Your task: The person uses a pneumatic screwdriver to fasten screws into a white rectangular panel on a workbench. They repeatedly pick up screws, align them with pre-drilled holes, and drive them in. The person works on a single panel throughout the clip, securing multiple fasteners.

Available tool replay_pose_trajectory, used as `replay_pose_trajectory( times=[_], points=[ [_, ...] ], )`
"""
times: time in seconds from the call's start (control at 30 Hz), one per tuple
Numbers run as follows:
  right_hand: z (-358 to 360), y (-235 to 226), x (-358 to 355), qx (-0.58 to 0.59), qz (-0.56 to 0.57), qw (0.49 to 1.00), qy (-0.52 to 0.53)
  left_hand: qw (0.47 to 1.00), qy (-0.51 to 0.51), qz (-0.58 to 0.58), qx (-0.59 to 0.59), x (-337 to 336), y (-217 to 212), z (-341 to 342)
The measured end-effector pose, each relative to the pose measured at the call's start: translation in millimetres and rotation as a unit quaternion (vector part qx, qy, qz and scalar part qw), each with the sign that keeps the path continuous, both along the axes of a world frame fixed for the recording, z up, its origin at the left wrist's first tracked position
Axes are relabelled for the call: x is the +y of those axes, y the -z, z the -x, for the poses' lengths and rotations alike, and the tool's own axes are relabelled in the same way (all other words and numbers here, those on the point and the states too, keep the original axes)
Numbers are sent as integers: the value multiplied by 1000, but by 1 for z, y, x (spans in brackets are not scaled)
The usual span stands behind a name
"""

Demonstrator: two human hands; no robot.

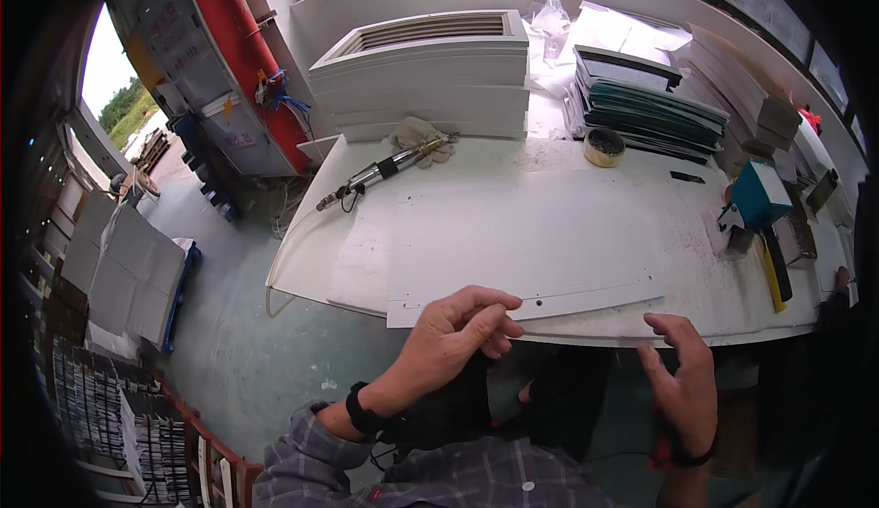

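Here, on the table (700, 265), the panel (522, 242) lay just ahead, its long axis running left to right, with my left hand (462, 329) nearer, at its front edge, fingers bunched but whether pinching I couldn't tell, and my right hand (685, 375) wide, seemingly empty, beside a dark-spotted corner.
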State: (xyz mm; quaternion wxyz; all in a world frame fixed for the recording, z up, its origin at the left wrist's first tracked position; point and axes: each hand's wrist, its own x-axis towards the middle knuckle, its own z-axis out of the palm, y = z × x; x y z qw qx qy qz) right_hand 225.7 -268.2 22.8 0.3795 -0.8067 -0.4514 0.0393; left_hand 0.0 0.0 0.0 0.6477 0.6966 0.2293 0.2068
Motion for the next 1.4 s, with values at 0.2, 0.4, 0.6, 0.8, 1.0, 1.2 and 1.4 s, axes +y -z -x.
replay_pose_trajectory(
  times=[0.2,0.4,0.6,0.8,1.0,1.2,1.4],
  points=[
    [0,-63,42,-38,27,990,-136,780,-166,-554,238,211,15,88],
    [-14,-95,148,-78,112,960,-246,768,-120,-539,324,294,46,109],
    [-14,-61,278,-182,95,932,-300,761,-204,-590,178,267,-8,103],
    [20,-15,396,-255,-74,921,-286,632,-119,-752,144,229,-119,85],
    [64,-5,438,-114,-269,900,-325,472,-81,-870,120,208,-183,87],
    [19,-55,387,-19,-367,901,-232,781,29,-620,-75,41,-87,159],
    [8,-143,314,223,-428,853,-198,893,-176,156,384,-137,256,298]
  ],
)
